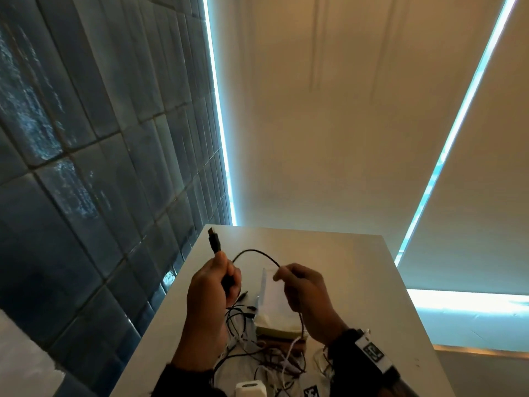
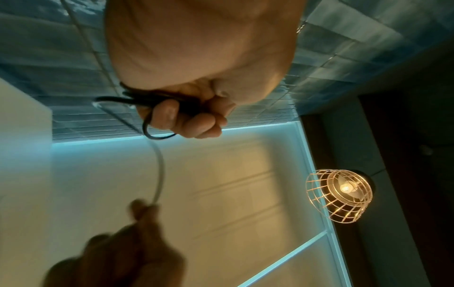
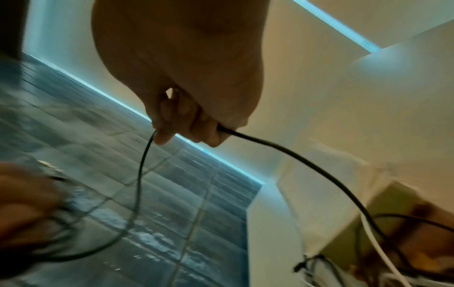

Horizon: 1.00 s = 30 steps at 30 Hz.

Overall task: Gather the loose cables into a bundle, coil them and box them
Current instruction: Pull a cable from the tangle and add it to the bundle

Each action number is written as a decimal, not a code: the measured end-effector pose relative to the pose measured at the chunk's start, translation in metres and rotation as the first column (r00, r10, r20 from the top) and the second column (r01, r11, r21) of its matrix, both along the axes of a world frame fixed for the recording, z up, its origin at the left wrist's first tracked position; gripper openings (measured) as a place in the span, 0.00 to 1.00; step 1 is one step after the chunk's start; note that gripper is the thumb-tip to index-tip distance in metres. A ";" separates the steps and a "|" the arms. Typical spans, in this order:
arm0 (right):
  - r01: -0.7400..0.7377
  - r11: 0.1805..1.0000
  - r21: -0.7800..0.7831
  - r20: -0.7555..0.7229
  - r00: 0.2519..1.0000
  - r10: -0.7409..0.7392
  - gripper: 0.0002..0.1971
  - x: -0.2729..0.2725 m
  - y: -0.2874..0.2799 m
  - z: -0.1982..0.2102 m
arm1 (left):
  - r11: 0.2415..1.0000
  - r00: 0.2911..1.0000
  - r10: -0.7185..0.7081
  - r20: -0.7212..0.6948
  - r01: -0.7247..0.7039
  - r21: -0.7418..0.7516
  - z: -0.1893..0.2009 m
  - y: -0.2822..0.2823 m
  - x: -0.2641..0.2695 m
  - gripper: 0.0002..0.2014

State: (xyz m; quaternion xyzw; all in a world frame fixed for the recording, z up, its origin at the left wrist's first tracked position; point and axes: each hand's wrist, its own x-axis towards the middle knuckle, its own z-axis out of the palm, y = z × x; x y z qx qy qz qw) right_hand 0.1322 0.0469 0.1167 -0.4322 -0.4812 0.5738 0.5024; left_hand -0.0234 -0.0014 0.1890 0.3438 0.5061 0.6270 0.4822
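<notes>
My left hand [image 1: 220, 279] is raised over the table and grips a black cable [image 1: 257, 253] near its plug [image 1: 214, 240], which sticks up above the fist. In the left wrist view the curled fingers [image 2: 191, 120] hold a few black loops. The cable arcs to the right into my right hand [image 1: 297, 285], which pinches it; in the right wrist view the cable [image 3: 307, 165] runs through those fingers [image 3: 186, 126] and down toward the pile. A tangle of black and white loose cables [image 1: 257, 353] lies on the table below both hands, beside a small box [image 1: 279, 325].
The white table [image 1: 357, 282] stands against a dark tiled wall [image 1: 86, 167] on the left. A white adapter [image 1: 250, 389] sits at the near edge. A caged lamp [image 2: 340, 196] glows in the left wrist view. Blinds [image 1: 343, 110] hang behind the table.
</notes>
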 end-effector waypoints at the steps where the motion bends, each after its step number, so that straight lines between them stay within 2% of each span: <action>1: -0.040 0.998 0.042 -0.018 0.999 0.041 0.12 -0.003 -0.005 0.011 | 1.000 1.000 0.007 0.025 -0.007 -0.020 -0.002 0.001 0.001 0.18; 6: -0.254 0.945 0.204 0.080 0.967 0.243 0.11 -0.009 -0.030 0.026 | 0.994 0.978 -0.082 0.190 0.095 -0.061 -0.001 0.005 0.007 0.18; 10: -0.367 0.921 0.134 0.135 0.927 0.350 0.14 -0.009 -0.036 0.012 | 0.991 0.905 -0.128 0.406 0.105 0.079 0.009 0.008 0.007 0.18; 12: -0.401 0.914 0.065 0.105 0.913 0.393 0.13 -0.006 -0.036 0.002 | 0.983 0.880 -0.158 0.449 0.095 0.160 0.017 0.008 0.005 0.17; 16: -0.397 0.918 -0.019 0.003 0.918 0.397 0.14 0.003 -0.031 -0.016 | 0.963 0.906 -0.213 0.366 0.131 0.235 0.024 0.005 0.003 0.18; 19: -0.385 0.922 -0.032 0.035 0.922 0.386 0.14 0.005 -0.029 -0.023 | 0.954 0.921 -0.229 0.314 0.149 0.259 0.023 0.001 0.002 0.20; 24: -0.358 0.932 -0.048 0.075 0.930 0.361 0.11 0.007 -0.024 -0.037 | 0.943 0.918 -0.249 0.308 0.158 0.293 0.026 -0.002 -0.002 0.19; 26: -0.326 0.943 -0.059 0.113 0.937 0.331 0.12 0.004 -0.017 -0.045 | 0.937 0.920 -0.253 0.299 0.156 0.313 0.027 -0.002 -0.005 0.18; 30: -0.240 0.970 -0.032 0.322 0.916 0.238 0.17 -0.002 -0.002 -0.064 | 0.929 0.923 -0.261 0.283 0.161 0.332 0.034 -0.002 -0.010 0.19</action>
